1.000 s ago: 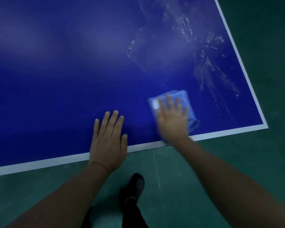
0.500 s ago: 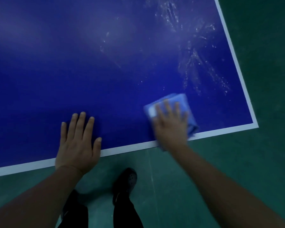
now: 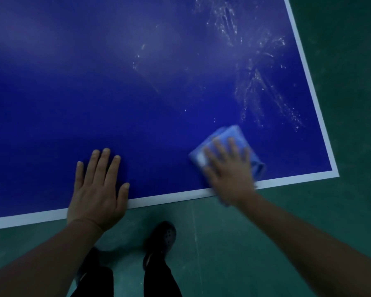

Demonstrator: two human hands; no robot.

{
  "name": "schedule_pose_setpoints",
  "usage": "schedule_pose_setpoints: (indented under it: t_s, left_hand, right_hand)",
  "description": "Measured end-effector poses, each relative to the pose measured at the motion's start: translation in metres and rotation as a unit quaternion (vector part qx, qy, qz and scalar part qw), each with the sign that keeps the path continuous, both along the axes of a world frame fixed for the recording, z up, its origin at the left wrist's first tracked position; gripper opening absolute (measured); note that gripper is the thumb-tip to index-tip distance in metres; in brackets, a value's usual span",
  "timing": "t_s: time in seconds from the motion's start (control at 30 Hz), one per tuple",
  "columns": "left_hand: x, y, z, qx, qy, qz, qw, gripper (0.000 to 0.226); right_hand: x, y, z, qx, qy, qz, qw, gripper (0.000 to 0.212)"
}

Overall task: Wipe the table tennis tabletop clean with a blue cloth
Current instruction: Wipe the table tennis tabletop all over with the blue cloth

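Note:
The dark blue table tennis tabletop (image 3: 116,93) fills most of the head view, with a white border line along its near and right edges. My right hand (image 3: 229,170) presses flat with straight fingers on a folded light blue cloth (image 3: 236,136) near the table's near right corner. My left hand (image 3: 99,187) rests flat on the tabletop at the near edge, fingers spread. White wet streaks (image 3: 257,82) mark the surface beyond the cloth, toward the right edge.
Green floor (image 3: 341,103) lies to the right of the table and below its near edge. My own legs and a dark shoe (image 3: 165,236) stand on the floor just under the near edge, between my arms.
My right hand and the cloth have slid slightly right along the near edge. My left hand has shifted a little along the edge and still lies flat.

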State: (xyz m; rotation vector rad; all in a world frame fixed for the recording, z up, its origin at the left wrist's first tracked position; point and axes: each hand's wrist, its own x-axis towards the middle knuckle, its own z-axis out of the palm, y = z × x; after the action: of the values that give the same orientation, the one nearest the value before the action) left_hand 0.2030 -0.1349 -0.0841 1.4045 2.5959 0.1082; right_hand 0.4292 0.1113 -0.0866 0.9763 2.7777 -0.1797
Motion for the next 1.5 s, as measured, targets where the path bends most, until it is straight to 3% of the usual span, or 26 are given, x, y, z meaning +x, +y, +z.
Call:
schedule_pose_setpoints:
  t_s: [0.03, 0.1, 0.17, 0.23, 0.33, 0.4, 0.43, 0.57, 0.63, 0.73, 0.83, 0.9, 0.97, 1.07, 1.1, 1.2, 1.27, 1.33, 1.4, 1.43, 1.5]
  left_hand:
    - [0.000, 0.000, 0.000, -0.001, -0.001, -0.001, 1.000, 0.071]
    - [0.001, -0.001, 0.000, -0.002, -0.003, 0.000, 1.000, 0.071]
    - [0.001, 0.000, 0.001, -0.003, -0.006, 0.000, 1.000, 0.071]
    - [0.000, 0.000, 0.002, -0.007, -0.008, -0.001, 1.000, 0.071]
    - [0.000, 0.000, 0.002, -0.014, -0.004, -0.003, 1.000, 0.071]
    - [0.000, 0.000, 0.002, -0.020, 0.000, -0.004, 1.000, 0.071]
    - [-0.001, 0.000, 0.002, -0.019, 0.001, -0.006, 1.000, 0.071]
    - [-0.001, -0.001, -0.001, -0.025, 0.005, 0.004, 1.000, 0.074]
    - [-0.002, -0.002, -0.002, -0.027, -0.001, 0.004, 1.000, 0.074]
    - [-0.003, -0.001, -0.003, -0.033, -0.006, 0.004, 0.999, 0.075]
    - [-0.004, 0.000, -0.003, -0.033, -0.015, 0.007, 0.999, 0.074]
    - [-0.004, 0.000, -0.002, -0.041, -0.009, 0.005, 0.999, 0.073]
    - [-0.004, -0.002, -0.002, -0.046, -0.004, 0.004, 0.999, 0.073]
    - [-0.004, -0.002, -0.002, -0.039, -0.012, 0.004, 0.999, 0.072]
    - [-0.005, -0.002, -0.003, -0.035, -0.016, 0.002, 0.999, 0.071]
    - [-0.006, -0.002, -0.003, -0.025, -0.026, 0.001, 0.999, 0.071]
    - [-0.005, -0.002, -0.002, -0.028, -0.027, 0.000, 0.999, 0.071]
    - [-0.006, -0.002, -0.002, -0.030, -0.026, -0.001, 0.999, 0.070]
    - [-0.005, -0.003, -0.002, -0.032, -0.024, 0.002, 0.999, 0.071]
    - [-0.005, -0.003, -0.002, -0.032, -0.025, 0.003, 0.999, 0.071]
    - [-0.005, -0.003, -0.001, -0.029, -0.025, 0.001, 0.999, 0.071]
  right_hand:
    - [0.016, 0.029, 0.002, 0.009, -0.015, -0.106, 0.994, 0.060]
    - [0.035, 0.068, 0.010, 0.004, 0.006, -0.331, 0.944, 0.059]
    - [0.022, 0.064, 0.013, -0.002, 0.037, -0.445, 0.895, 0.058]
    - [-0.013, 0.026, 0.009, -0.010, 0.041, -0.417, 0.908, 0.057]
    - [-0.052, -0.044, 0.001, -0.012, 0.039, -0.143, 0.989, 0.057]
    - [-0.057, -0.032, 0.002, -0.020, 0.020, 0.000, 1.000, 0.058]
    - [-0.055, -0.010, 0.001, -0.010, 0.010, 0.002, 1.000, 0.058]
    - [-0.047, 0.044, 0.007, 0.006, 0.023, -0.177, 0.984, 0.057]
    - [-0.058, 0.017, 0.005, 0.028, 0.031, -0.119, 0.992, 0.059]
    - [-0.078, -0.032, -0.006, 0.001, 0.046, 0.076, 0.996, 0.056]
    - [-0.126, -0.015, -0.007, -0.018, 0.064, 0.158, 0.985, 0.052]
    - [-0.166, 0.023, -0.004, -0.003, 0.056, 0.128, 0.990, 0.053]
    - [-0.201, 0.064, 0.002, -0.003, 0.045, 0.022, 0.999, 0.054]
    - [-0.209, 0.050, 0.000, 0.005, 0.072, -0.096, 0.993, 0.055]
    - [-0.197, 0.024, -0.003, 0.021, 0.085, -0.078, 0.993, 0.055]
    - [-0.149, -0.044, -0.010, 0.007, 0.094, 0.095, 0.991, 0.054]
    - [-0.160, -0.016, -0.009, -0.007, 0.075, 0.151, 0.986, 0.053]
    - [-0.190, 0.035, -0.005, 0.028, 0.060, 0.050, 0.997, 0.054]
    - [-0.211, 0.075, 0.000, -0.003, 0.054, -0.141, 0.988, 0.056]
    - [-0.216, 0.076, -0.001, -0.022, 0.071, -0.215, 0.974, 0.056]
    - [-0.215, 0.037, -0.006, 0.009, 0.094, -0.261, 0.961, 0.057]
